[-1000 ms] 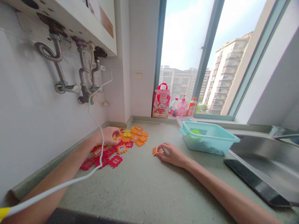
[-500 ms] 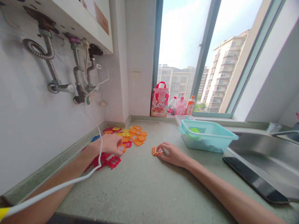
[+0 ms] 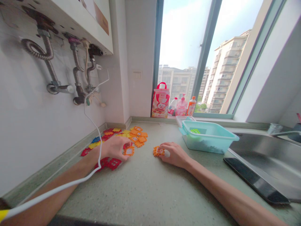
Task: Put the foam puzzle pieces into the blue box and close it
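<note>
1 speckled counter below 1 window — left hand, right hand pinching orange tiles.

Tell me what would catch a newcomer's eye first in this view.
Probably the bright red, yellow and orange notched tiles heaped at left on the counter, where the left hand grips an orange tile; the right hand holds another mid-counter. Next, the turquoise bin left of the sink, then the tall window behind.
</note>
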Motion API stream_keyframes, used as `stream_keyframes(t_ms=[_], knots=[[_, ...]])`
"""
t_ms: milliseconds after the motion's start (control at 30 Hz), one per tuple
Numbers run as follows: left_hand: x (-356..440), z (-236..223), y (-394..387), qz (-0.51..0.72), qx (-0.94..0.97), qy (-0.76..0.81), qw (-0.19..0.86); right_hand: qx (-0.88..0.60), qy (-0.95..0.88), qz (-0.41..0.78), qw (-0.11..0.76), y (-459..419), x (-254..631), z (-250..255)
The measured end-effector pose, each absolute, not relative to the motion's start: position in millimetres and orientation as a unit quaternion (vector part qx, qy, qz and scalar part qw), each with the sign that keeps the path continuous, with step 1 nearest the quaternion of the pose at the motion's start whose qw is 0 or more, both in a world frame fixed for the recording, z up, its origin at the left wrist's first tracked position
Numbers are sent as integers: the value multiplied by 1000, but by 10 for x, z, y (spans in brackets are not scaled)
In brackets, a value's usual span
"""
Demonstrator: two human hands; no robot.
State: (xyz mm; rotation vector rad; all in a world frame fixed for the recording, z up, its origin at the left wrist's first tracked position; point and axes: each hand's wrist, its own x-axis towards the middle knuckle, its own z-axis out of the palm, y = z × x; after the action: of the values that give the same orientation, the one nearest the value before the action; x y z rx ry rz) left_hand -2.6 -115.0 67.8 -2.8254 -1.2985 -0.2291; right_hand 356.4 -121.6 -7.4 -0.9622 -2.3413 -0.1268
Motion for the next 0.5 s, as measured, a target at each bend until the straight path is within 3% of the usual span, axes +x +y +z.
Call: stream_keyframes(t_ms=[133, 300, 500], knots=[[141, 599, -1260, -86, -935, -343, -43, -338, -852, -213, 339, -1240, 3760, 238], [216, 534, -1292, -81, -941, -322, -67, -490, -700, -343, 391, -1254, 4394, 677], [205, 534, -1266, -86, -944, -312, -69, -717, -575, -296, 260, -1278, 5010, 825]])
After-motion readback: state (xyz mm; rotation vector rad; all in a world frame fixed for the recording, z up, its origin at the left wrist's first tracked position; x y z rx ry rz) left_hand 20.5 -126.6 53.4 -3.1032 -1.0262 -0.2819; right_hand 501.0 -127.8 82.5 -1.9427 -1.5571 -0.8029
